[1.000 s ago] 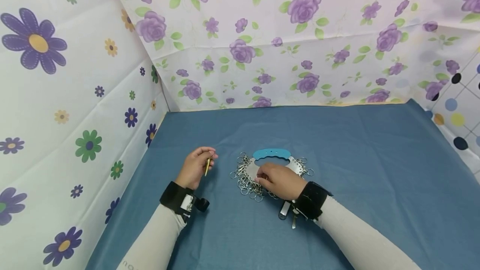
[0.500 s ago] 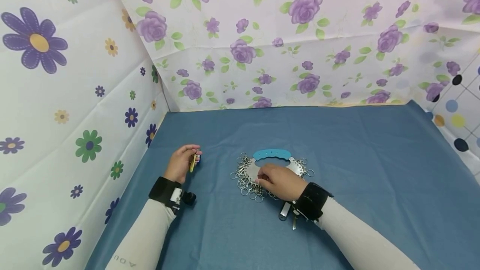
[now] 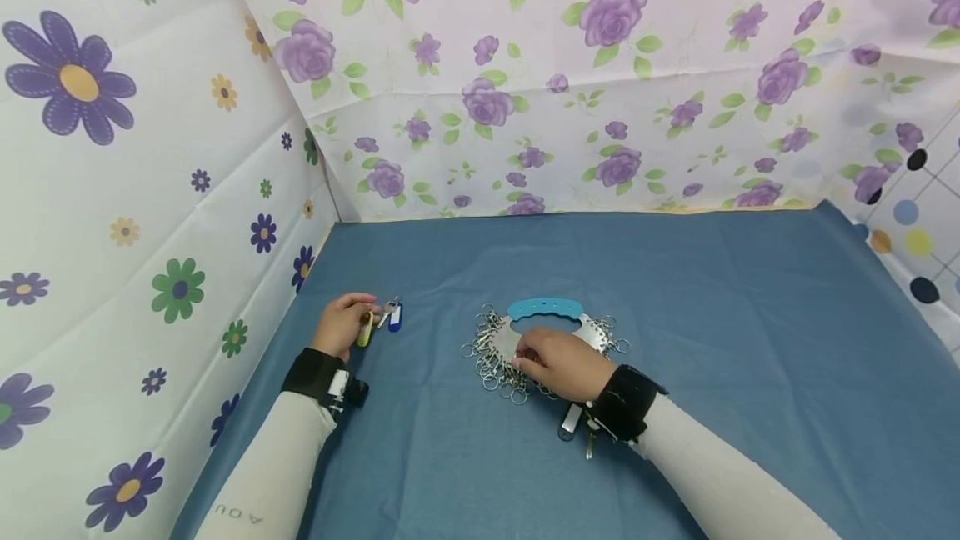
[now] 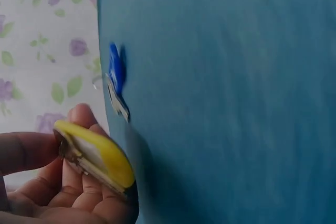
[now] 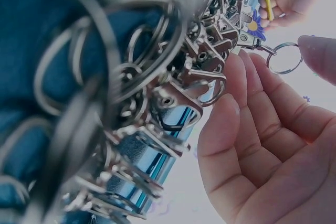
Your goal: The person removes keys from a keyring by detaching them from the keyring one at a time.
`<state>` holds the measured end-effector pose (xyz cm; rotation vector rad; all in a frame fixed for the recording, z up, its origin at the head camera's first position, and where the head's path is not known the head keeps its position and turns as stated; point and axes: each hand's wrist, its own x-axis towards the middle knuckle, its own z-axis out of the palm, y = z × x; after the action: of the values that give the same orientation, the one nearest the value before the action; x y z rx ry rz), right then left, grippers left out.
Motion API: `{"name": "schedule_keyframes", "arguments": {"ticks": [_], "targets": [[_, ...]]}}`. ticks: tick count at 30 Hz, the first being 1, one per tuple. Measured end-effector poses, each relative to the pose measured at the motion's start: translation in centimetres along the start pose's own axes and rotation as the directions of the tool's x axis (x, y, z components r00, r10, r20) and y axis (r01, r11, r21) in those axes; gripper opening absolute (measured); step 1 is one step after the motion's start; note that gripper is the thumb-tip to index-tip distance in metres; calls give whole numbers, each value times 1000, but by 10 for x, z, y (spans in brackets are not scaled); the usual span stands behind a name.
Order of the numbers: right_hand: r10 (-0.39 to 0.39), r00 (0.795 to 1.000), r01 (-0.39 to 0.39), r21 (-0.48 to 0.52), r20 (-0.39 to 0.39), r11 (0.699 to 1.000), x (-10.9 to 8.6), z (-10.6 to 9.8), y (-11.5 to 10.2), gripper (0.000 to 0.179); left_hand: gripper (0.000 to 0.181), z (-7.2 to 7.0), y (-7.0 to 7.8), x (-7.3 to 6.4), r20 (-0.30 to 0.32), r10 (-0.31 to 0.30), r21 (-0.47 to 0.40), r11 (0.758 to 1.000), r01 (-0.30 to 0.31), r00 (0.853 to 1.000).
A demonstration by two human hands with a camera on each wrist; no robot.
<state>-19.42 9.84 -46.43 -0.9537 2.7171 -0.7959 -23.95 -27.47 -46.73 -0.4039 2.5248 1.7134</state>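
Observation:
In the head view my left hand [image 3: 347, 324] is at the left, pinching a yellow key tag [image 3: 365, 329] between thumb and fingers; the left wrist view shows its pale label window. Just beyond its fingertips a blue key tag [image 3: 396, 317] with a silver key [image 3: 386, 315] lies on the cloth. My right hand [image 3: 562, 361] is over the near side of a metal key holder plate [image 3: 501, 340] with a blue grip [image 3: 545, 307]. In the right wrist view its fingers are loosely bent beside the snap clips [image 5: 202, 56], its thumb apart from them near a split ring [image 5: 285, 59].
A black and silver tag [image 3: 571, 421] and a key [image 3: 588, 445] lie partly under my right wrist. Blue cloth [image 3: 480, 473] covers the table. Flower-patterned sheets [image 3: 555, 90] rise at the back and left, a dotted one [image 3: 918, 215] at the right.
My left hand has moved left from near the key holder. The blue key tag, in that hand before, now lies on the cloth while the yellow tag stays pinched. My right hand has stayed put.

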Motion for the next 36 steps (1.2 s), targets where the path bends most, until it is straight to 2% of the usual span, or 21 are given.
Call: {"name": "schedule_keyframes", "arguments": {"ticks": [8,14,17,21,24,30,36], "targets": [[3,1000,-3,3,2,1000,1,-1,0,20,37,-8,-1,0,8,-26,59,998,25,1000],[0,1000,0,14,2,1000,1,-1,0,20,38,-10,4,-3,-33,-34,128,991,38,999],[1,1000,-1,13,4,1000,1,0,0,20,39,-13,5,-3,-40,-58,144,987,64,997],[2,1000,-2,1,0,1000,1,0,1,20,39,-16,5,-1,-32,-74,216,973,79,997],[5,1000,-5,3,1,1000,1,-1,1,19,39,-17,4,2,-33,-63,247,967,69,997],[9,1000,-9,13,5,1000,1,-2,-1,18,40,-17,2,4,-35,-76,220,972,82,996],[6,1000,-6,13,9,1000,2,-2,-2,18,48,-21,1,3,-45,-71,234,969,79,996]]}}
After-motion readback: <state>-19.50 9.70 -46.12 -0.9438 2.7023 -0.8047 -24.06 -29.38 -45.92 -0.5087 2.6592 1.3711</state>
